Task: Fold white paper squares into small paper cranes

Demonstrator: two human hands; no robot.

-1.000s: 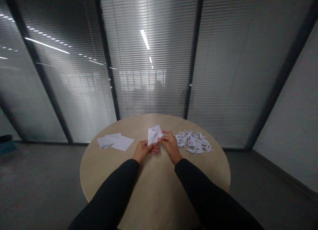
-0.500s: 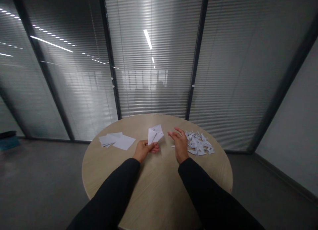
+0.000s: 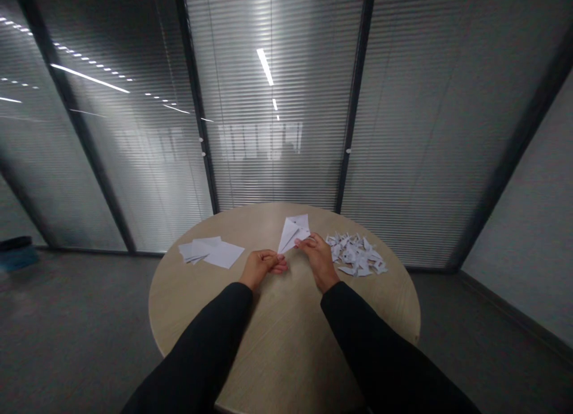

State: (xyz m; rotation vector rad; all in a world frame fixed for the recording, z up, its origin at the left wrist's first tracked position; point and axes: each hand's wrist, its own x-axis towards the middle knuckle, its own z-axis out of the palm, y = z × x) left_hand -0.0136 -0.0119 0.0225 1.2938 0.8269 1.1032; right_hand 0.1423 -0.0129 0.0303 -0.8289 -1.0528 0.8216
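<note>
A partly folded piece of white paper [image 3: 295, 231] is held up between my two hands over the table. My left hand [image 3: 264, 267] pinches its lower left corner between thumb and fingers. On the paper's lower right edge, my right hand [image 3: 318, 258] is closed with thumb and fingertips. Folded flaps and a few small dark marks show on the paper. Just right of my right hand lies a heap of small folded white paper pieces [image 3: 360, 256]. Several flat white paper sheets [image 3: 224, 255] lie overlapping to the left of my left hand.
The round wooden table [image 3: 268, 354] stands in front of me, its far edge close to a glass partition with blinds [image 3: 277, 181]. A dark-rimmed blue bin [image 3: 18, 254] sits on the floor at far left. A pale wall [image 3: 537, 181] rises at right.
My right hand, open and apart from the paper before, has moved left and taken hold of it. The paper has shifted right and turned, its lower corner staying in my left hand.
</note>
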